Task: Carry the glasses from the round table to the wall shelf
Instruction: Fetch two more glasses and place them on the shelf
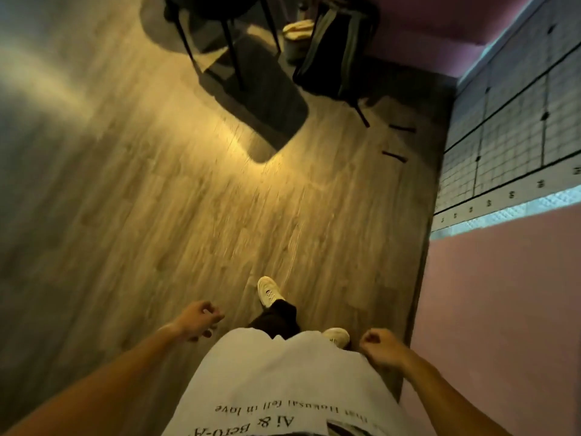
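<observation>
Walking the wooden floor (188, 199); left hand (198, 320) and right hand (379, 344) hang with fingers loosely curled, holding nothing. No glasses or shelf visible; table legs (231, 48) at twelve o'clock, progress unclear

My left hand (199, 319) hangs low beside my body, the fingers loosely curled and holding nothing. My right hand (379, 343) is also low, its fingers curled inward a little more, and it is empty too. Both my forearms are bare and reach forward and down.
</observation>
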### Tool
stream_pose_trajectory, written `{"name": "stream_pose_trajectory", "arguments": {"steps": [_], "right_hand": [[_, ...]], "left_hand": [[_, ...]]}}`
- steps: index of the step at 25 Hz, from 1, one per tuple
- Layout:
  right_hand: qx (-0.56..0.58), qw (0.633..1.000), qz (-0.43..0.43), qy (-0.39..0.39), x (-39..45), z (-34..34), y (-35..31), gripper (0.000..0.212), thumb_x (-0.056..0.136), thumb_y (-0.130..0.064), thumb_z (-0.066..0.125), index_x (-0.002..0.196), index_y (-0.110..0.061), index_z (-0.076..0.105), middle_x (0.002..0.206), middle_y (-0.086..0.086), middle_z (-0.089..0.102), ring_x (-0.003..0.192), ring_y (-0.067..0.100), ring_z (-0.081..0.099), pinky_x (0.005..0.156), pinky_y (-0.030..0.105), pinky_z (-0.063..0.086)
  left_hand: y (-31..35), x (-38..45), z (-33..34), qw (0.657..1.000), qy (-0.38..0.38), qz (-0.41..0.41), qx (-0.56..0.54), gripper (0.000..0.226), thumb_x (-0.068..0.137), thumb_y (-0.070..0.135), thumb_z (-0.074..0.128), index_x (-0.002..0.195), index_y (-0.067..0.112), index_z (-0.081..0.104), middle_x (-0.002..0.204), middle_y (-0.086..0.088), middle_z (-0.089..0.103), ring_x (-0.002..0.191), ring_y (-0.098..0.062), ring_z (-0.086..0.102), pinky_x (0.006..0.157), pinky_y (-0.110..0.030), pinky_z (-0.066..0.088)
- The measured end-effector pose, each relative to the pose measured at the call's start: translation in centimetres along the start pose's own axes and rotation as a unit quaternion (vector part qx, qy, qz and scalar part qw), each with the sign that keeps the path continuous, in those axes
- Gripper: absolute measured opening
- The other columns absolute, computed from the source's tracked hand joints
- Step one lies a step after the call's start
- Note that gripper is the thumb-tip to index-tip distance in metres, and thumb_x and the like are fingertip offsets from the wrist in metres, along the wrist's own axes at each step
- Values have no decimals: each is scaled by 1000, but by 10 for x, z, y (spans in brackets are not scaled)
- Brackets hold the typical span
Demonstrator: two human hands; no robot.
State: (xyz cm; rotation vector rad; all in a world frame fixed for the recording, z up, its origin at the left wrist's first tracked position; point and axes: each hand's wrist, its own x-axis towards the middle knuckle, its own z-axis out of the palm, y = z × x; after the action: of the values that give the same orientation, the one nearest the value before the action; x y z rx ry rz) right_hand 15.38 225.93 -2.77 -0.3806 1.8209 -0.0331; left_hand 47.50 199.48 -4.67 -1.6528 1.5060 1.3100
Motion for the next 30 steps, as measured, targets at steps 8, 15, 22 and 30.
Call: {"name": "stream_pose_trajectory", "arguments": {"steps": [8,15,22,30], "right_hand": [[65,989,-2,129,26,-28,-100,13,95,-14,56,89,-15,68,91,3,68,79,9,59,59,17,40],[13,993,-48,106,92,-73,-229,14,92,-17,60,81,-20,69,81,-4,67,75,11,61,56,22,41],[1,994,-56,96,175,-161,-368,19,89,-13,59,75,-19,70,77,-2,70,74,14,62,61,26,46],[-115,982,-112,103,237,-287,-550,17,91,-22,58,78,-18,67,77,1,70,76,20,64,69,30,48]], "left_hand": [[0,37,-54,995,-30,-23,-89,22,97,22,59,80,12,50,55,-2,55,42,-15,46,45,-20,31],[76,81,-134,986,8,62,-153,13,96,14,60,87,6,56,70,-8,59,51,-13,53,36,-11,38],[88,130,-219,976,11,-113,-187,19,96,25,60,83,12,55,66,-6,59,45,-16,49,44,-17,27],[243,196,-384,959,87,10,-269,13,97,14,59,92,3,62,80,-15,63,58,-17,57,49,-25,43]]}}
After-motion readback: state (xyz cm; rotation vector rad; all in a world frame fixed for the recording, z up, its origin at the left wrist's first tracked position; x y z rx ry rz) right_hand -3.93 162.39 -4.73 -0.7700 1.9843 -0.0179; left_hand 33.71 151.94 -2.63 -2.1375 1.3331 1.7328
